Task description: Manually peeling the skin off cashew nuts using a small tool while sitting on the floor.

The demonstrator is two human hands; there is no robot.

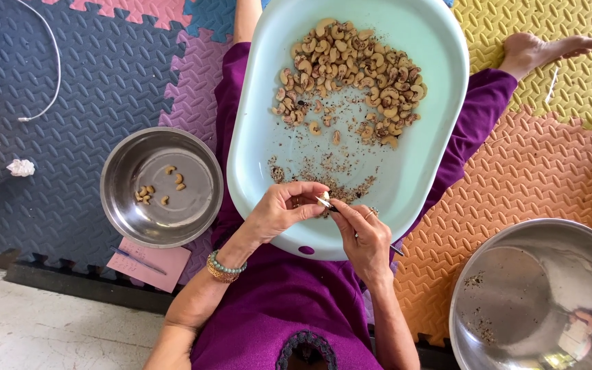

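On the foam mat [83, 82], at the person's left, a small steel bowl [121, 195] stands with only a few peeled cashews [155, 190] in it, near its middle; most of its bottom is bare. Just beside it, under its near edge, lies a pink paper [149, 264] with a pen.

Across the person's lap rests a pale green oval tray [440, 82]. At its far edge a big heap of cashews with skins [351, 72] waits, so I judge that most of the work is left. Toward the near edge, brown skin scraps [340, 179] are scattered, a sign that some nuts are already cleaned.

Over this near edge both hands meet. The left hand [279, 212], fingers curled, pinches a single cashew [324, 196] between thumb and fingertips. The right hand [364, 236] is closed around a thin metal tool [328, 204], whose tip touches the nut.

At the right, near the corner of the mat, a large steel bowl [508, 288] holds only a few crumbs of skin.
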